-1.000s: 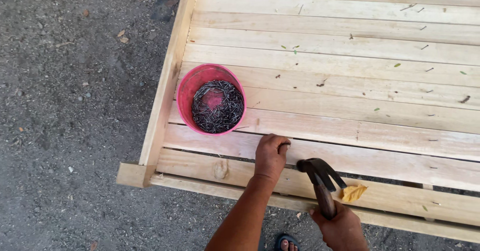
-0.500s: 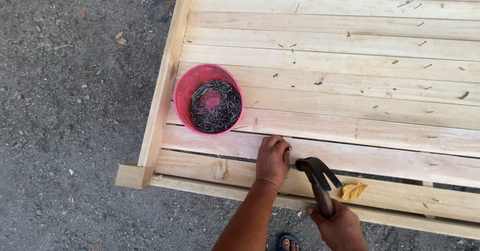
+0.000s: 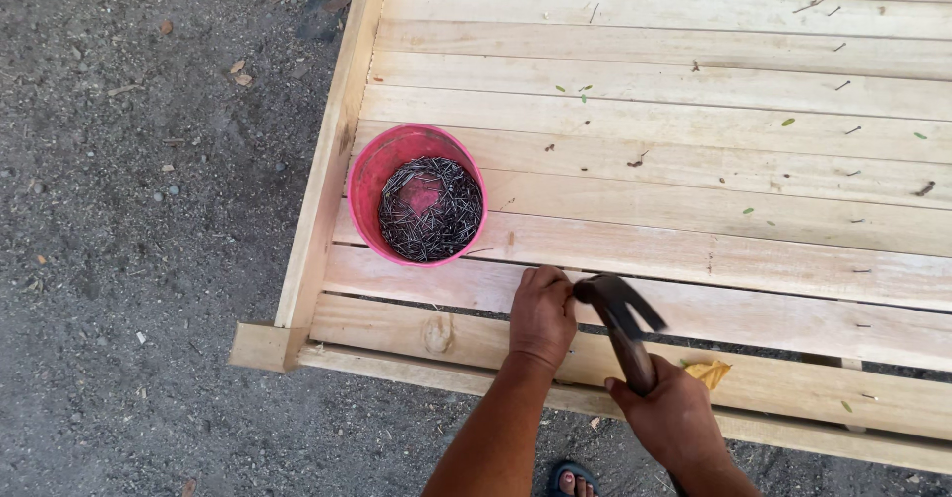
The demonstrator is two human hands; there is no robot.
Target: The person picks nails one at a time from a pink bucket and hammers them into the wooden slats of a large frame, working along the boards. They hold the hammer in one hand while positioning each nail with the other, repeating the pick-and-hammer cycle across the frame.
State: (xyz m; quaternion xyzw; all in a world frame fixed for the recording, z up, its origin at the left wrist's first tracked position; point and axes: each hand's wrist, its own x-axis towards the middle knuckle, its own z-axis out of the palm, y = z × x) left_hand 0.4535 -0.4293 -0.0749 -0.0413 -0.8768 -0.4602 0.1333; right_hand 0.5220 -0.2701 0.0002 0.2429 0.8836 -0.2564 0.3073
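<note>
Hammer raised in right hand, left hand curled on slat.

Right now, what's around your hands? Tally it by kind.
Hammer: 1, held in the right hand
Pink bucket of nails: 1
Yellow leaf: 1
Left hand: on a slat
Total: 3 things

One pink bucket (heaped with nails beyond counting), one hammer, and two hands: left hand, right hand.
</note>
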